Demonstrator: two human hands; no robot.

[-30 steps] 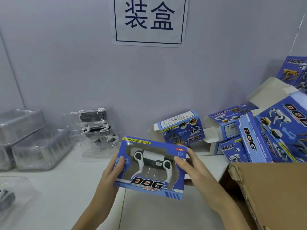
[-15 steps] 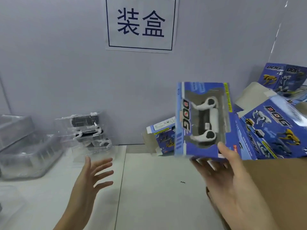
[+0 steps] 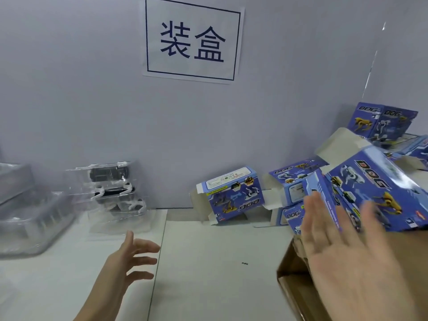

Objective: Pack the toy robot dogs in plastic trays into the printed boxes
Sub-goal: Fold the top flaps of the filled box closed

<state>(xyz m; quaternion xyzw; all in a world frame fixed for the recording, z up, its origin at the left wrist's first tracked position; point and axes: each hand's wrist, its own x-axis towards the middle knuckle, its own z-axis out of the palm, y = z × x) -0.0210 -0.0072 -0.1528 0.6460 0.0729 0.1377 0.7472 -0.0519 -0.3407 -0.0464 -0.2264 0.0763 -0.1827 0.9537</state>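
Note:
My left hand (image 3: 132, 258) hovers above the white table (image 3: 208, 274) with fingers spread, holding nothing. My right hand (image 3: 342, 246) is blurred, fingers straight and empty, above the brown carton (image 3: 289, 276) at the lower right. A stack of clear plastic trays with black-and-white robot dogs (image 3: 113, 191) stands against the wall, beyond my left hand. An open, empty printed blue box (image 3: 231, 195) lies by the wall in the middle. Just past my right fingertips, a box (image 3: 317, 191) stands on edge; I cannot tell if it is the packed one.
A pile of printed blue boxes (image 3: 379, 186), some with open flaps, fills the right side behind the carton. Clear plastic tubs (image 3: 27, 218) sit at the far left. A paper sign (image 3: 192, 40) hangs on the grey wall.
My right hand has let go of the packed box it carried to the right and now shows empty over the carton. My left hand stays spread above the table.

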